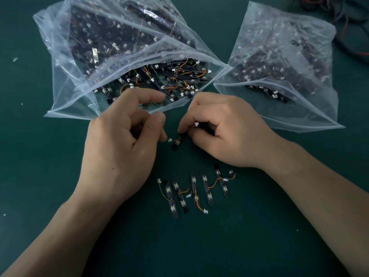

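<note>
Free the wired strip (176,144) between the hands by its white plug (170,140), not by tugging the thin wires, then lay it flat in the row of strips (197,188) at 6 o'clock. The right hand (223,132), knuckles up at 3 o'clock of it, pinches the strip. The left hand (123,140), at 9 o'clock, curls beside the plug, and I cannot tell whether it grips.

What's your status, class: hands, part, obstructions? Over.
Right hand pinches wired button strip. Left hand curled beside it, grip unclear. Five strips laid out below; open bag behind. Nothing blocking.
</note>
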Demonstrator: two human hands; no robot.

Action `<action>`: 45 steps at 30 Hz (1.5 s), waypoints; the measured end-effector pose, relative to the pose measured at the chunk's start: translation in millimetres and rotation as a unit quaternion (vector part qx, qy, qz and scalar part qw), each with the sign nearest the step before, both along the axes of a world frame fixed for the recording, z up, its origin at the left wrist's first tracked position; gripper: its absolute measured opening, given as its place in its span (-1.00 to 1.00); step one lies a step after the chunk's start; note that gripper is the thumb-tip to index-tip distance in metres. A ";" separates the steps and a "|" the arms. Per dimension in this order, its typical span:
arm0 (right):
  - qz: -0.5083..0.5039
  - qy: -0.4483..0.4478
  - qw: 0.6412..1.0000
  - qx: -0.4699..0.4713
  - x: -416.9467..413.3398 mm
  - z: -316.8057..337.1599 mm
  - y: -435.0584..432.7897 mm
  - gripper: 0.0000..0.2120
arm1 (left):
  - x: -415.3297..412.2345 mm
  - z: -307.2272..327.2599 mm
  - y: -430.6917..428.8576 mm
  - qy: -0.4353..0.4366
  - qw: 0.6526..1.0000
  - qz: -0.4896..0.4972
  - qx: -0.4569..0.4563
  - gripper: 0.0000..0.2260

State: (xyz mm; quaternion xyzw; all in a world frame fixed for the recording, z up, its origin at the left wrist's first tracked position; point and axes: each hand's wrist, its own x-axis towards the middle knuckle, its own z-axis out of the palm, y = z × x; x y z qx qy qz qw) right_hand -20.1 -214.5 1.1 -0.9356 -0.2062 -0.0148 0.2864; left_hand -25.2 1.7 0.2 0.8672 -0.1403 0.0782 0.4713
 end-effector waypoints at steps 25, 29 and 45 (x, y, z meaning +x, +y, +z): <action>0.007 0.001 1.000 0.030 -2.7 -0.4 -1.5 -0.87 | 1.2 4.3 5.4 0.036 0.982 -0.113 0.150 -0.82; 0.003 -0.001 1.000 0.024 -3.2 -0.1 -1.1 -0.88 | -1.9 2.5 0.7 -0.002 0.978 -0.088 0.188 -0.78; 0.008 -0.006 1.000 0.021 -3.2 -1.6 -1.4 -0.92 | 8.8 10.9 19.6 0.001 0.981 -0.142 0.135 -0.74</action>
